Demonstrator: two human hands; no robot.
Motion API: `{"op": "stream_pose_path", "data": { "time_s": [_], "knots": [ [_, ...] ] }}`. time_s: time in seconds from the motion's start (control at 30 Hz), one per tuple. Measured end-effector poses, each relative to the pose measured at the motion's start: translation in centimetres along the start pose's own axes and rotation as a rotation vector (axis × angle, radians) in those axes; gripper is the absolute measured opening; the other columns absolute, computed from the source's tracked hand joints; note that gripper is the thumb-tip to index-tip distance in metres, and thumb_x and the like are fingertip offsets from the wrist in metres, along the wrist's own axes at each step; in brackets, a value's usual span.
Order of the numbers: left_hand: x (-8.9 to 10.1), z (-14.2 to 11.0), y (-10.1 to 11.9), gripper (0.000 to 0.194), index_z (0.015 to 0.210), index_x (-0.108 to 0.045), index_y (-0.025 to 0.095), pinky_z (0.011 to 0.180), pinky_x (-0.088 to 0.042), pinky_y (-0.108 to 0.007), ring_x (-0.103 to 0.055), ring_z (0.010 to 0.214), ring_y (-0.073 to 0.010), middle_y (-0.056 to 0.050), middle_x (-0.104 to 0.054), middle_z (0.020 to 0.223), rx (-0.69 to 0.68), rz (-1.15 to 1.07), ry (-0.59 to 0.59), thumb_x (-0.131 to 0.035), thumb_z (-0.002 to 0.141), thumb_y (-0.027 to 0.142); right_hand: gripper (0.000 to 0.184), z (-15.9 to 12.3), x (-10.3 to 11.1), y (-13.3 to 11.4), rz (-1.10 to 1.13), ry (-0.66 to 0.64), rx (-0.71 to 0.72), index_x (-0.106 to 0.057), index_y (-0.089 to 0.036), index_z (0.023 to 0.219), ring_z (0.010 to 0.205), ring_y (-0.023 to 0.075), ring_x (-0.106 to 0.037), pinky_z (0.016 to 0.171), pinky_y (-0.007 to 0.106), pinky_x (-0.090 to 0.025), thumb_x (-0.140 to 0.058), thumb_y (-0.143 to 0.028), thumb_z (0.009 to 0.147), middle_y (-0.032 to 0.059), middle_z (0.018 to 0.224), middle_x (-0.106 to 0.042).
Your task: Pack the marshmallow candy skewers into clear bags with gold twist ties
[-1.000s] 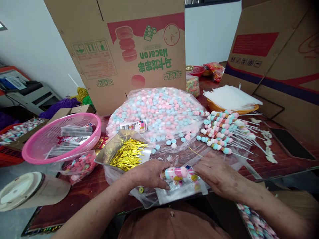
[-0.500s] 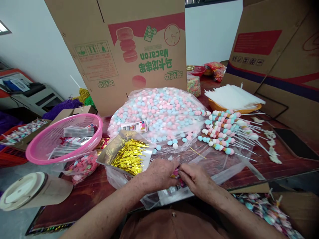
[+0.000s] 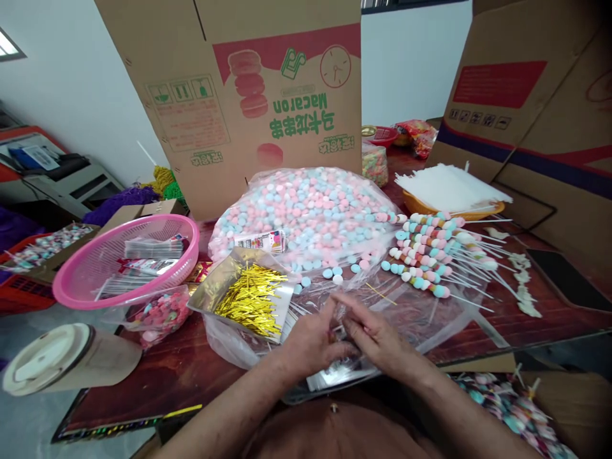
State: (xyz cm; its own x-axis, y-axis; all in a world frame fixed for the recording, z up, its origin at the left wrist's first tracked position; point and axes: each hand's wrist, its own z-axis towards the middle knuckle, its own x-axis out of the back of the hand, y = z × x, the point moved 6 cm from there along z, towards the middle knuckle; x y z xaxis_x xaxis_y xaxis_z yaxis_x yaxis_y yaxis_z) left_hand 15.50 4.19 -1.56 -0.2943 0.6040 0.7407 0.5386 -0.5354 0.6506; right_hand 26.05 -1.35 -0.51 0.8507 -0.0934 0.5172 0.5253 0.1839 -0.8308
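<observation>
Silvery wrappers near table edge

The dark red table carries a bag of candies, candy skewers and a black phone.

A single camera is sitting on the person's head, facing forward and steeply down over the near edge of the table. It is looking closely onto both forearms, reaching past them to the upright cardboard box and pale wall behind.
</observation>
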Motion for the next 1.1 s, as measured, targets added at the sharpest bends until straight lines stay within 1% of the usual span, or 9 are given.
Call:
{"op": "stream_pose_path", "data": {
  "time_s": [0.03,0.13,0.27,0.33,0.57,0.63,0.77,0.97,1.1],
  "knots": [
    [1.3,-0.5,-0.1,0.076,0.134,-0.03,0.014,0.075,-0.046,-0.031,-0.059,0.096,-0.0257,-0.014,-0.063,0.109,-0.046,-0.17,0.057,-0.064,0.072,0.039,0.043,0.0,0.3,0.4,0.055,-0.011,-0.041,-0.038,-0.02,0.132,0.061,0.0128,-0.052,0.059,0.024,-0.043,-0.037,-0.022,0.089,-0.0004,0.069,-0.057],
    [4.4,-1.8,-1.1,0.05,0.122,-0.049,0.021,0.08,-0.043,-0.027,-0.056,0.1,-0.022,-0.008,-0.061,0.113,-0.087,-0.323,0.101,-0.059,0.077,0.041,0.045,0.2,1.2,1.0,0.194,-0.035,-0.094,-0.033,-0.022,0.135,0.056,0.0104,-0.044,0.054,0.021,-0.038,-0.039,-0.027,0.091,-0.0041,0.063,-0.047],
    [2.3,-2.9,-1.8,0.035,0.096,-0.059,0.018,0.049,-0.038,-0.019,-0.053,0.058,-0.0118,0.001,-0.059,0.071,0.046,-0.446,-0.217,-0.044,0.084,0.047,0.041,0.7,1.6,0.5,0.257,-0.042,-0.079,-0.038,-0.023,0.131,0.059,0.0102,-0.042,0.055,0.021,-0.037,-0.04,-0.027,0.09,-0.0039,0.065,-0.045],
    [0.5,-3.1,-2.2,0.038,0.09,-0.055,0.018,0.039,-0.031,-0.017,-0.046,0.048,-0.0082,0.003,-0.053,0.066,0.166,-0.602,-0.227,-0.039,0.084,0.052,0.04,1.0,1.5,0.2,0.239,-0.02,-0.07,-0.041,-0.024,0.13,0.06,0.0106,-0.043,0.057,0.022,-0.037,-0.041,-0.026,0.089,-0.0035,0.066,-0.045],
    [-2.2,-3.0,-3.1,0.037,0.093,-0.049,0.021,0.033,-0.023,-0.018,-0.033,0.036,-0.0063,0.006,-0.047,0.059,0.411,-0.845,0.024,-0.038,0.083,0.055,0.055,2.2,0.1,1.0,0.46,0.071,-0.209,-0.025,-0.023,0.136,0.056,0.0095,-0.044,0.053,0.022,-0.037,-0.046,-0.033,0.086,-0.0035,0.071,-0.05],
    [-1.5,-2.7,-3.3,0.036,0.085,-0.048,0.02,0.038,-0.029,-0.019,-0.039,0.041,-0.0077,0.005,-0.047,0.061,0.352,-0.791,0.143,-0.035,0.085,0.054,0.054,2.1,-1.2,1.5,0.585,0.026,-0.282,-0.031,-0.023,0.13,0.053,0.0079,-0.043,0.048,0.02,-0.036,-0.052,-0.038,0.083,-0.0032,0.075,-0.051],
    [-0.1,-2.5,-3.1,0.037,0.072,-0.048,0.019,0.055,-0.037,-0.023,-0.046,0.058,-0.0122,0.001,-0.048,0.062,0.109,-0.433,0.272,-0.034,0.086,0.05,0.031,1.4,-4.4,2.1,0.563,-0.092,-0.392,-0.053,-0.017,0.078,0.04,0.0054,-0.035,0.037,0.018,-0.027,-0.058,-0.047,0.075,-0.0064,0.054,-0.044],
    [-0.6,-2.8,-3.0,0.034,0.082,-0.05,0.018,0.047,-0.033,-0.02,-0.043,0.05,-0.011,0.005,-0.045,0.056,0.127,-0.593,0.006,-0.039,0.084,0.05,0.025,1.2,-4.9,1.3,0.395,0.021,-0.34,-0.052,-0.018,0.074,0.038,0.0079,-0.04,0.039,0.02,-0.031,-0.046,-0.04,0.083,-0.0055,0.049,-0.048],
    [0.4,-2.5,-2.4,0.024,0.073,-0.051,0.018,0.05,-0.033,-0.02,-0.042,0.055,-0.0107,0.005,-0.045,0.057,0.047,-0.498,-0.094,-0.043,0.083,0.039,0.019,1.6,-4.6,-0.4,0.026,0.031,-0.14,-0.054,-0.018,0.068,0.05,0.0115,-0.048,0.05,0.023,-0.037,-0.045,-0.027,0.082,-0.0009,0.056,-0.054]
  ]
}}
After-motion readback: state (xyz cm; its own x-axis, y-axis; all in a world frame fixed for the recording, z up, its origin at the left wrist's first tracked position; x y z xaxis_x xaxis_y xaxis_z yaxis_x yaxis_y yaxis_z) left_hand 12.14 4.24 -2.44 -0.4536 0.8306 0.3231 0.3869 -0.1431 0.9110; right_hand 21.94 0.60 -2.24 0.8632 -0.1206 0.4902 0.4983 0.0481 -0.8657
